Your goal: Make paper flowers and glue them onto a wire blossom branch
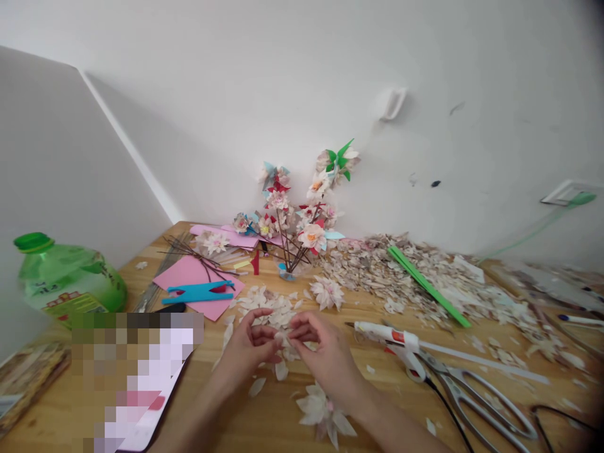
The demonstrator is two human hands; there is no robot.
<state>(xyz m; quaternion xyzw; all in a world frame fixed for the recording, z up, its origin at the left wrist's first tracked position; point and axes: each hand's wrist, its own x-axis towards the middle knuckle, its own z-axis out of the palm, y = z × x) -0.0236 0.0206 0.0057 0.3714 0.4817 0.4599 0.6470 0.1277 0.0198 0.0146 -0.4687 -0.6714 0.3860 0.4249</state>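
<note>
Above the front middle of the table, my left hand (253,343) and my right hand (323,345) meet at the fingertips. Between them they pinch a small pale petal (280,338), partly hidden by the fingers. A pile of loose whitish petals (268,308) lies just behind my hands. One finished-looking white flower (327,292) rests behind my right hand. Another white flower (321,406) with a pinkish centre lies below my right wrist, which covers part of it. A few single petals (257,385) are scattered in front of my fingers.
At right lie a white glue gun (389,340), scissors (481,393) and a green strip (429,286) on a heap of dry petals (368,261). Flowers on stems (313,236) stand behind. Left are pink paper (189,274), a blue paper piece (198,291) and a green bottle (70,277).
</note>
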